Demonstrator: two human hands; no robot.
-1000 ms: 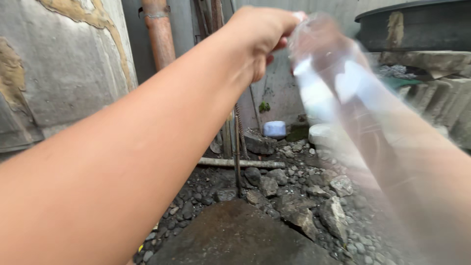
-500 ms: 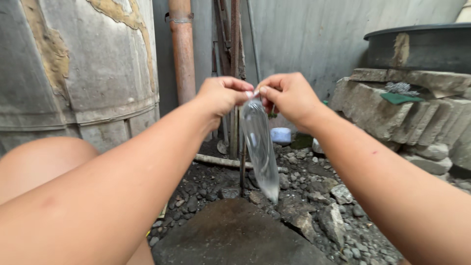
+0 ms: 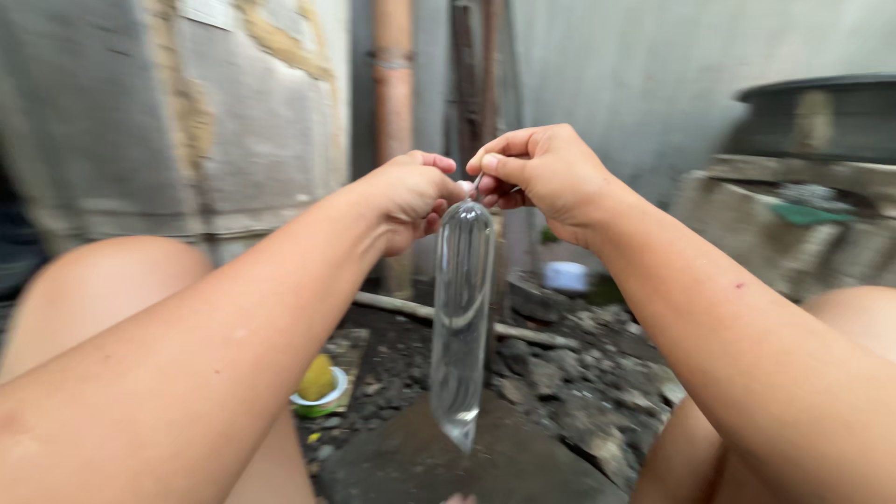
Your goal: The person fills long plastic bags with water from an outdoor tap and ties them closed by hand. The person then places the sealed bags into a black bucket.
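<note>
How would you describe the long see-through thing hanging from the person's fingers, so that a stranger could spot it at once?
Start at the two forearms that meet in the middle of the view, in front of the rusty pipe. Where the left hand and right hand pinch together, a narrow clear plastic bag hangs straight down, full of clear liquid. It alone is transparent, a slim tube tapering to a point above the dark stony ground.

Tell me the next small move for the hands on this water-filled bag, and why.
Probably the fingers should finish cinching the twisted neck into a knot. The long clear bag hangs full of water, and both the left hand and the right hand pinch it only at the very top. Nothing else shows that seals it, so letting go might spill it onto the stones below.
</note>
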